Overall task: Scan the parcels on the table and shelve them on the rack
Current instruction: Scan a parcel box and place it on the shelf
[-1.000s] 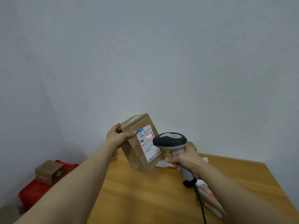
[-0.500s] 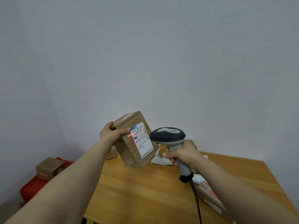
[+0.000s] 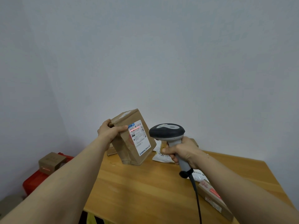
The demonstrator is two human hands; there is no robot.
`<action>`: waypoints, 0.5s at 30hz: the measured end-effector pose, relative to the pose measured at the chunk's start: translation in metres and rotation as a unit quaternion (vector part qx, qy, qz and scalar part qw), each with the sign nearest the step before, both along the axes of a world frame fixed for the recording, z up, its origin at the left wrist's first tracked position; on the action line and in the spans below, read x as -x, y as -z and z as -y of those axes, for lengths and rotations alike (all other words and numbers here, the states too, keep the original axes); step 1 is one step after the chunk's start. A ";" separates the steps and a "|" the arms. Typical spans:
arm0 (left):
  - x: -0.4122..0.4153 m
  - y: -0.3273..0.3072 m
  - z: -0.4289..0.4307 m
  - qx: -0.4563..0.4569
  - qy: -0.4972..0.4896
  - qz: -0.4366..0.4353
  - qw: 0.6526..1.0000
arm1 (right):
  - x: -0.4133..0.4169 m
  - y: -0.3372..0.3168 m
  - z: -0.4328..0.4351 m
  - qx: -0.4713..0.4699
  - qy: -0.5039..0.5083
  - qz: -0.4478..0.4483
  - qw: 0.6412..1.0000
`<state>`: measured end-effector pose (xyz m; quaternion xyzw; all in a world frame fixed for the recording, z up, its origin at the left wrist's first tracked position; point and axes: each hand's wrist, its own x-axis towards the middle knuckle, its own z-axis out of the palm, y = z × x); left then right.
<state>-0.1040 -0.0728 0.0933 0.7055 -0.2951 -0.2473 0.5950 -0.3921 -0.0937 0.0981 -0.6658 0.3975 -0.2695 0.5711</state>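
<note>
My left hand (image 3: 109,130) grips the top left corner of a brown cardboard parcel (image 3: 127,147), tilted above the wooden table (image 3: 145,188). The parcel's white shipping label (image 3: 140,137) faces me, and a red scan line crosses its upper barcode. My right hand (image 3: 182,151) holds the grey handle of a corded barcode scanner (image 3: 167,132), whose dark head points at the label from the right. More parcels lie on the table: a white bag (image 3: 162,156) behind the scanner, a flat brown box (image 3: 213,198) under my right forearm, and a small box (image 3: 111,151) behind the held parcel.
On the floor at the left, a small cardboard box (image 3: 51,161) sits on a red container (image 3: 34,182). The scanner's black cable (image 3: 196,196) hangs down over the table's front. A plain grey wall stands behind the table. No rack is in view.
The red scan line has moved up the label to its top barcode. Parcel and scanner have shifted slightly left in view; both grips stay the same.
</note>
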 end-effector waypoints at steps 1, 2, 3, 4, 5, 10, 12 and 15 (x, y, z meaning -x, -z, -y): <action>-0.001 0.000 -0.001 0.000 -0.001 0.000 1.000 | -0.001 0.000 -0.001 -0.001 -0.004 -0.003 1.000; -0.001 0.000 -0.002 0.003 -0.003 -0.003 1.000 | -0.001 0.000 -0.002 -0.002 -0.006 -0.005 1.000; -0.002 -0.001 -0.003 0.006 -0.005 -0.006 1.000 | -0.002 0.001 -0.003 -0.003 -0.007 -0.007 1.000; -0.003 -0.001 -0.004 0.008 -0.006 -0.005 1.000 | -0.002 0.000 -0.003 -0.002 -0.008 -0.008 1.000; -0.003 -0.002 -0.006 0.008 -0.007 -0.003 1.000 | -0.003 0.000 -0.003 0.000 -0.008 -0.009 1.000; -0.002 -0.003 -0.016 0.016 -0.016 -0.013 1.000 | -0.005 -0.003 -0.008 -0.012 -0.020 0.024 0.999; -0.001 -0.004 -0.027 0.025 -0.018 -0.028 0.999 | -0.006 -0.003 -0.011 -0.031 -0.023 0.048 0.998; -0.003 -0.003 -0.055 0.031 -0.030 -0.073 0.996 | -0.011 0.003 -0.011 -0.059 -0.004 0.074 0.996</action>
